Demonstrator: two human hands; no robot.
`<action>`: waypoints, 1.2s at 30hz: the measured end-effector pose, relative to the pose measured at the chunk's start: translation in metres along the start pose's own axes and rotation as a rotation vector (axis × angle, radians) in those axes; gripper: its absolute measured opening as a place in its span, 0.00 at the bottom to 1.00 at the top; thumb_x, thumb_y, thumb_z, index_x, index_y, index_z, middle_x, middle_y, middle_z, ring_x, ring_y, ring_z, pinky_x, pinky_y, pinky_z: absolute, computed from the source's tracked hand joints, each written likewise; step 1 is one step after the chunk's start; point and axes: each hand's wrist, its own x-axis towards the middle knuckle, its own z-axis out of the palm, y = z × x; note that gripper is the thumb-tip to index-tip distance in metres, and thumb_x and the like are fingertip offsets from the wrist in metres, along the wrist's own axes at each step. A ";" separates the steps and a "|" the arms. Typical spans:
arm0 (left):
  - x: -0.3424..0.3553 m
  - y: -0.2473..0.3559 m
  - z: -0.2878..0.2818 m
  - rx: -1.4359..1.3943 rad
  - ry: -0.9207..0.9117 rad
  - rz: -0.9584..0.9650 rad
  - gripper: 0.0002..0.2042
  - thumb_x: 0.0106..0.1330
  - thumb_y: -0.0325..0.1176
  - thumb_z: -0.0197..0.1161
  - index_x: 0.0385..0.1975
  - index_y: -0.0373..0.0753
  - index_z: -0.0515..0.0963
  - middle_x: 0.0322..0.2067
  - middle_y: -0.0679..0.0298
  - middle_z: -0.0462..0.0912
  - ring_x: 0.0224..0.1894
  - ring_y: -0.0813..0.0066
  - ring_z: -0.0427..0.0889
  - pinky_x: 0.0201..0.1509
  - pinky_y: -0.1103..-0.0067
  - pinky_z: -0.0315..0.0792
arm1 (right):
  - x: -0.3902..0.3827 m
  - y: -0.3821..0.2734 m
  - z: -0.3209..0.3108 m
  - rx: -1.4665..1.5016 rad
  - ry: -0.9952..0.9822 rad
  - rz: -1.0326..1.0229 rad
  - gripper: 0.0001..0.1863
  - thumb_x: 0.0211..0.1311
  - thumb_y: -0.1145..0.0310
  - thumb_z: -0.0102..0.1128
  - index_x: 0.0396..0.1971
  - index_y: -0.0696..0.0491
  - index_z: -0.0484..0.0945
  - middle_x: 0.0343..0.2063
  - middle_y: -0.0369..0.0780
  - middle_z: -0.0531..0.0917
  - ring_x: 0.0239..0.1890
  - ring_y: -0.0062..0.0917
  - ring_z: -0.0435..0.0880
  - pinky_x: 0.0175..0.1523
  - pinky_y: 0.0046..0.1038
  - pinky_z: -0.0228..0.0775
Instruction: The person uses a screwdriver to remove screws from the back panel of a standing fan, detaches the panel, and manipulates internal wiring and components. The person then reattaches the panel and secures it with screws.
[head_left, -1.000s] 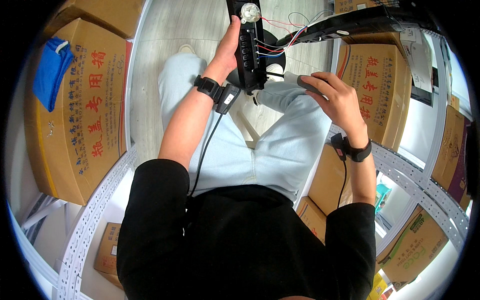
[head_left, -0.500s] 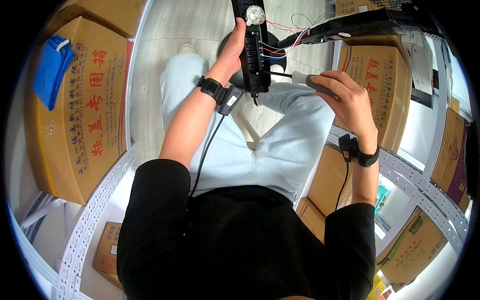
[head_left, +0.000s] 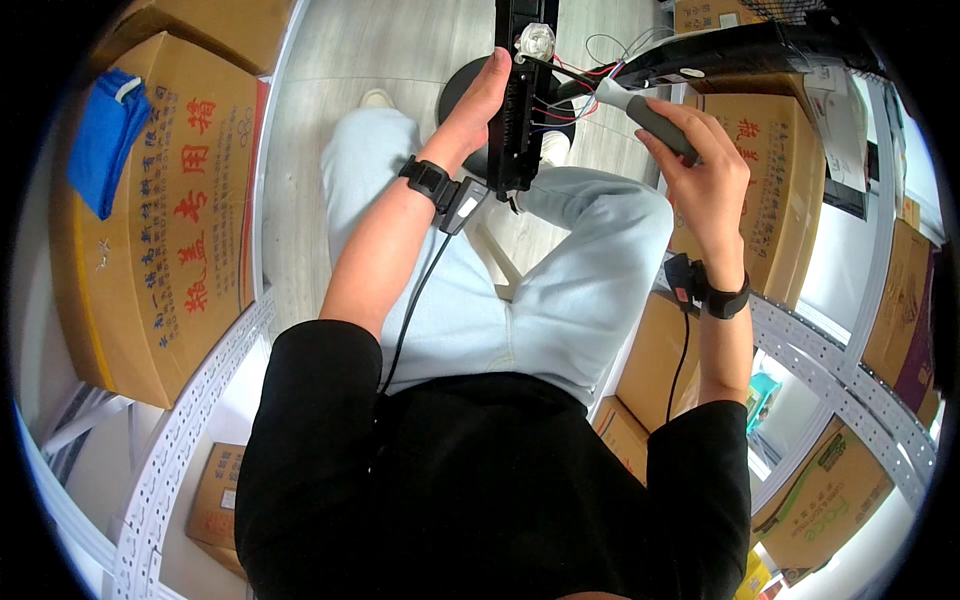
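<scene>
Up ahead at the top middle, my left hand is closed around the left edge of a long black plastic housing, with its thumb up along the side. A clear round part sits in the upper portion of the housing. From the right, my right hand grips the grey handle of a screwdriver. Its dark shaft slants up and left to the housing, the tip just below the clear part; contact with a screw cannot be made out. Thin red, white and blue wires run out of the housing's right side.
A black pole-like piece extends to the upper right, beside the wires. Behind the housing, a round black base rests on the floor. Cardboard boxes and perforated metal shelf rails flank me. A blue cloth lies at left.
The screwdriver has moved up the housing, from its lower right side to near the clear part, and now tilts more steeply. The housing and my left hand have shifted slightly right.
</scene>
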 end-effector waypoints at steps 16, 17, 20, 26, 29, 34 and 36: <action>0.000 0.002 0.002 0.020 0.015 -0.019 0.43 0.67 0.71 0.41 0.66 0.35 0.63 0.57 0.56 0.76 0.56 0.71 0.78 0.58 0.74 0.75 | -0.002 0.015 0.002 -0.078 -0.016 -0.189 0.17 0.54 0.70 0.72 0.45 0.44 0.85 0.42 0.35 0.84 0.34 0.28 0.85 0.35 0.25 0.80; -0.001 0.003 0.003 0.025 0.021 -0.022 0.43 0.67 0.71 0.41 0.65 0.35 0.64 0.57 0.56 0.77 0.56 0.71 0.79 0.58 0.74 0.76 | -0.002 0.016 0.001 -0.109 -0.027 -0.207 0.17 0.54 0.70 0.71 0.45 0.43 0.85 0.42 0.35 0.84 0.35 0.28 0.85 0.36 0.25 0.79; -0.001 0.003 0.000 -0.023 -0.041 -0.073 0.43 0.67 0.71 0.42 0.63 0.34 0.67 0.55 0.57 0.78 0.54 0.72 0.80 0.57 0.75 0.76 | -0.002 0.016 -0.002 -0.199 -0.052 -0.266 0.17 0.54 0.71 0.70 0.45 0.42 0.85 0.43 0.34 0.83 0.38 0.29 0.85 0.39 0.27 0.79; 0.003 -0.003 -0.008 -0.026 -0.097 -0.124 0.42 0.68 0.69 0.45 0.69 0.36 0.57 0.59 0.60 0.71 0.59 0.74 0.72 0.61 0.75 0.72 | 0.006 0.023 -0.014 -0.286 -0.076 -0.364 0.18 0.54 0.70 0.69 0.46 0.41 0.85 0.43 0.33 0.83 0.39 0.29 0.85 0.41 0.28 0.79; 0.003 -0.006 -0.011 -0.008 -0.103 -0.136 0.43 0.68 0.68 0.47 0.70 0.37 0.55 0.62 0.59 0.68 0.61 0.72 0.70 0.63 0.75 0.69 | 0.004 0.022 -0.016 -0.187 -0.117 -0.238 0.18 0.54 0.70 0.70 0.47 0.42 0.84 0.42 0.34 0.83 0.37 0.29 0.85 0.40 0.28 0.79; 0.007 -0.013 -0.014 -0.007 -0.087 -0.132 0.43 0.69 0.67 0.49 0.71 0.37 0.55 0.64 0.58 0.67 0.64 0.70 0.68 0.65 0.75 0.66 | 0.002 0.015 -0.016 -0.039 -0.160 -0.066 0.20 0.53 0.72 0.73 0.48 0.45 0.84 0.41 0.37 0.84 0.36 0.24 0.85 0.39 0.25 0.79; 0.005 -0.010 -0.012 -0.002 -0.081 -0.108 0.41 0.69 0.66 0.49 0.71 0.37 0.56 0.64 0.58 0.67 0.64 0.70 0.67 0.65 0.75 0.65 | 0.002 0.014 -0.015 -0.013 -0.134 -0.055 0.20 0.54 0.71 0.73 0.48 0.46 0.84 0.39 0.37 0.85 0.34 0.23 0.85 0.38 0.25 0.78</action>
